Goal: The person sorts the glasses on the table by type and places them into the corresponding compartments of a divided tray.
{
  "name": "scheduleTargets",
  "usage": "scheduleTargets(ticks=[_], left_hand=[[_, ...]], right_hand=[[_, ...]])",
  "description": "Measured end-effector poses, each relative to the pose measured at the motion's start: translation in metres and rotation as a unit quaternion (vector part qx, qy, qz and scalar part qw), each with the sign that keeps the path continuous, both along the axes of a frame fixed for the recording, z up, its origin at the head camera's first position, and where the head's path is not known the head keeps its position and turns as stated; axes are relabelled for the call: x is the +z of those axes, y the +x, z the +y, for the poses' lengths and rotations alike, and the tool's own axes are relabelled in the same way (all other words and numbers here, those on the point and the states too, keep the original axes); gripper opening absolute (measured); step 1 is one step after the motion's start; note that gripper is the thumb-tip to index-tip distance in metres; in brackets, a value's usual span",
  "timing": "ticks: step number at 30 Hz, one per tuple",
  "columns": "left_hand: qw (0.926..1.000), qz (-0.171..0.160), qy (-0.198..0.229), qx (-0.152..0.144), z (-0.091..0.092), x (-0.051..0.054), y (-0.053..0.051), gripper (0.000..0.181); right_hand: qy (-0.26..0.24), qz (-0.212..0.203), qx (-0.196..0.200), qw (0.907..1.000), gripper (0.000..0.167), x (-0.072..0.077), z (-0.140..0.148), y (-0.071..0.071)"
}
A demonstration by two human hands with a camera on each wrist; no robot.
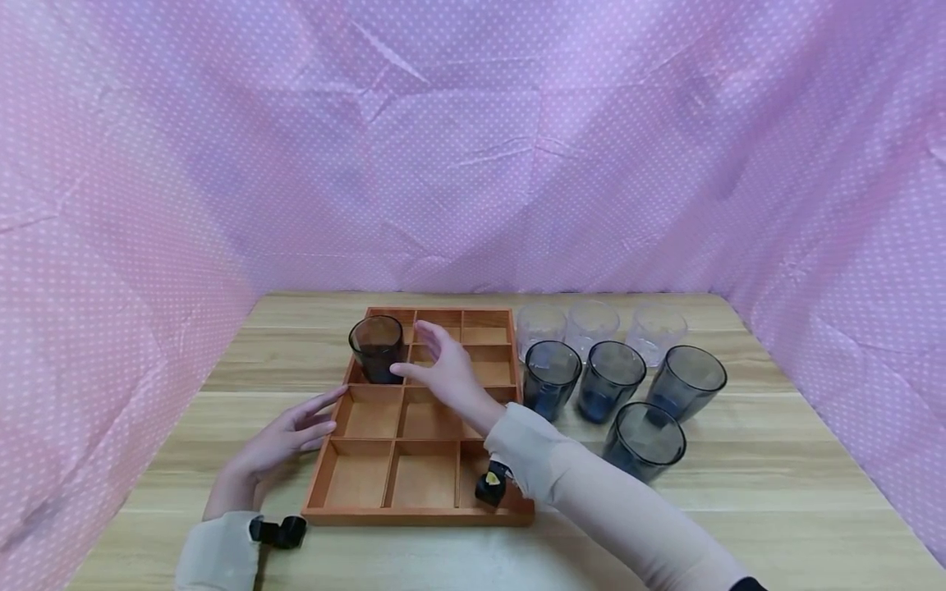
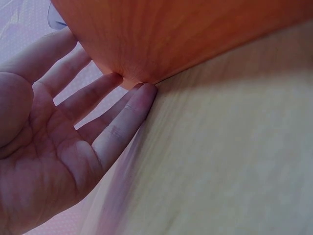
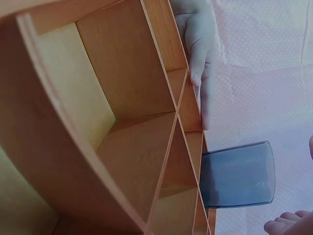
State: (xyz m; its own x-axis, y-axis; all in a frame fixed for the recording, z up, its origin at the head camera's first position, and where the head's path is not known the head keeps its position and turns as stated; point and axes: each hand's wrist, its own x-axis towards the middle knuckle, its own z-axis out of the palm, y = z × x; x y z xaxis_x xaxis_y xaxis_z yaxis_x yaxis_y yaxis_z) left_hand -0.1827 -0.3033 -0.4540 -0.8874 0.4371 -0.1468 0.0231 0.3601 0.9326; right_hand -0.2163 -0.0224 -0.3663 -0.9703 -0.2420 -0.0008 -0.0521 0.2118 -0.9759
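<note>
Likely bracing tray point(image 1: 418, 516) from left with extended left hand point(image 1: 281, 437); holding right hand point(image 1: 447, 372) wide, empty, beside glass point(image 1: 377, 353) in tray.

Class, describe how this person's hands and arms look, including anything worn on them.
The left hand and right hand are bare, without gloves. A pale, off-white cuff circles each wrist: left cuff, right cuff. Beside each sits a small black device: left device, right device, the latter with a yellow mark. No cables can be made out.
</note>
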Motion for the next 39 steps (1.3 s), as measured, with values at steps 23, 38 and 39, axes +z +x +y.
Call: scheduleTargets(ticks=[23,38,39], left_hand=[[0.9999,0.015,0.003,-0.007,-0.003,-0.002,0.002,0.060],[0.9999,0.008,0.000,-0.009,-0.001,-0.003,0.001,0.061],[0.9999,0.008,0.000,-0.010,-0.001,-0.003,0.001,0.061]], right_hand=[[-0.048,0.029,0.048,0.9973,0.072,0.001,0.036,0.028],[-0.037,0.038,0.069,0.9962,0.070,-0.002,0.068,0.044],[-0.037,0.042,0.075,0.9956,0.070,-0.001,0.070,0.045]])
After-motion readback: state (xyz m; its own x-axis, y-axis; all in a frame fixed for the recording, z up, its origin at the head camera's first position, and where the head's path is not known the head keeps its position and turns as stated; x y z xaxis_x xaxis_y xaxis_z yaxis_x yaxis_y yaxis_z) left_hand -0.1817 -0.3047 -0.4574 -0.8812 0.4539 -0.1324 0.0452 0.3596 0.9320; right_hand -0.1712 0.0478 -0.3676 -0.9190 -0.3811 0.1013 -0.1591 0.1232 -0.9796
